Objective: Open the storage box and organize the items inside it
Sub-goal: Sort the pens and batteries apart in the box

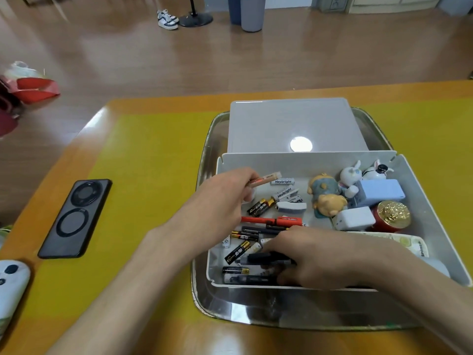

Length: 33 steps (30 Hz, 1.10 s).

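**Box already open, sorting underway**

The storage box (419, 221) sits in the tray (212, 298), right of the phone (74, 219). A peach pen (266, 178) is pinched by the left hand (220, 203). Dark pens (263, 258) are grasped by the right hand (314, 262). Grouping probably comes next; the box's walls leave little room.

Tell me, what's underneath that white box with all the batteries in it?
The white box sits in a metal tray, whose rim shows all round it. The tray rests on a yellow table. The tray floor directly beneath the box is covered, so anything there can't be seen.
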### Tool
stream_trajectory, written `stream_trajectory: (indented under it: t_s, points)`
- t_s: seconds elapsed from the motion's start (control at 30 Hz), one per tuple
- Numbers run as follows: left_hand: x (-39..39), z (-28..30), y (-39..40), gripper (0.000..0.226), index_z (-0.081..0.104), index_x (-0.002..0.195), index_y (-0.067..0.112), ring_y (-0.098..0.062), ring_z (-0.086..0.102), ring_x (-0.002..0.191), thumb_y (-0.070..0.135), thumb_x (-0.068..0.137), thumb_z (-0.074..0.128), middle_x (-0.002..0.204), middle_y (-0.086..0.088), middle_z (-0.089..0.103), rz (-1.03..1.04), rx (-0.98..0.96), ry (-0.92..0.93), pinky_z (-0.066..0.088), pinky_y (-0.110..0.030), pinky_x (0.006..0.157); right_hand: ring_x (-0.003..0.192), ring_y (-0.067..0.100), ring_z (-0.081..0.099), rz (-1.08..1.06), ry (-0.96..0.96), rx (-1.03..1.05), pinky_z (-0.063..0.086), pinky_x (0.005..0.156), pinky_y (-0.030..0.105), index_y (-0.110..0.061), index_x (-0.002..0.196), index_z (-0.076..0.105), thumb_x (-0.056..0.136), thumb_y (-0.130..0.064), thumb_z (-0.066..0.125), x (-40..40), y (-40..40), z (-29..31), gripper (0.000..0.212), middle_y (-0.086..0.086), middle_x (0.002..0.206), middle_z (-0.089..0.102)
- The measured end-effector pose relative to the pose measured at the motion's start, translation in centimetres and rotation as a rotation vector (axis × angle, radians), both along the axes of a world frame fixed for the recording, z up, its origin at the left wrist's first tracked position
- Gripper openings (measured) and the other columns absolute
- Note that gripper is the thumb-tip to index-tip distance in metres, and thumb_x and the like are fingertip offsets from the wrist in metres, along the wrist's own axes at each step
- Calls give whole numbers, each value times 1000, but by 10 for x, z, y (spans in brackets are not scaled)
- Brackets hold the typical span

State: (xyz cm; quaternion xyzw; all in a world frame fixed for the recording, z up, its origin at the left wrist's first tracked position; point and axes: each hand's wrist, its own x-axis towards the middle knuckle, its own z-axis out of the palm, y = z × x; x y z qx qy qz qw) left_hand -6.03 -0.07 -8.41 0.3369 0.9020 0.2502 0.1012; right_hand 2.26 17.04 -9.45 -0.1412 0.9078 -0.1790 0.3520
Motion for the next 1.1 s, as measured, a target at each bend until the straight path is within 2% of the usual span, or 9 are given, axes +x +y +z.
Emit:
stream_trajectory:
  t_s: [0.07,0.17,0.3,0.4,0.57,0.67,0.83,1.0,1.1]
  points:
    - [-1,1,2,21,55,101,24,-13,55,77,5,99,46,85,9,58,-13,-33,21,49,-37,67,88,8,58,-6,-23,-43,51,72,27,-29,113,60,95,-30,66,-2,7,7,18,-12,98,61]
    - [-1,2,4,22,51,100,26,-12,53,76,5,98,47,85,10,56,-39,-47,38,43,-31,63,84,8,62,-92,-34,-188,54,74,27,-32,108,64,96,-26,66,-7,31,25,14,-8,95,65]
    - [4,0,6,11,48,98,24,-9,52,77,15,100,45,86,7,54,-83,-41,81,42,-31,65,61,-3,54,-240,37,-487,43,57,13,-30,93,64,98,-23,66,-10,60,46,9,-12,75,62]
    - [7,-4,7,11,43,89,27,-6,46,72,27,97,52,80,13,47,-117,-77,137,35,-26,61,50,-2,42,-369,82,-615,36,46,11,-26,85,65,89,-37,68,-8,70,50,12,-10,64,52]
    - [6,-16,25,20,46,82,29,-12,48,80,26,89,64,80,14,47,-186,-183,145,38,-27,67,57,3,47,-458,156,-549,40,51,14,-30,84,64,90,-41,67,-7,72,42,13,-13,64,50]
    - [8,-25,39,13,61,94,26,-12,48,85,27,86,71,94,6,56,-247,-230,119,40,-29,74,61,9,49,-496,176,-533,41,55,20,-18,88,63,95,-35,65,-7,72,42,17,-2,70,53]
    - [9,-35,44,18,64,104,19,-18,54,94,18,87,69,102,2,56,-286,-299,113,50,-36,79,69,19,50,-498,197,-528,38,66,39,-11,95,62,96,-33,64,-5,74,46,22,23,85,59]
    - [12,-39,46,9,61,98,18,-23,57,94,16,91,65,100,-3,61,-250,-320,114,54,-44,80,68,18,51,-495,225,-554,40,66,38,-10,93,62,97,-27,64,-7,75,47,17,16,78,56]
    - [6,-32,46,5,62,89,19,-23,59,91,23,89,65,95,-2,64,-235,-285,99,52,-42,79,62,12,50,-514,245,-576,41,57,26,-11,91,61,98,-27,63,-7,77,44,17,8,70,55]
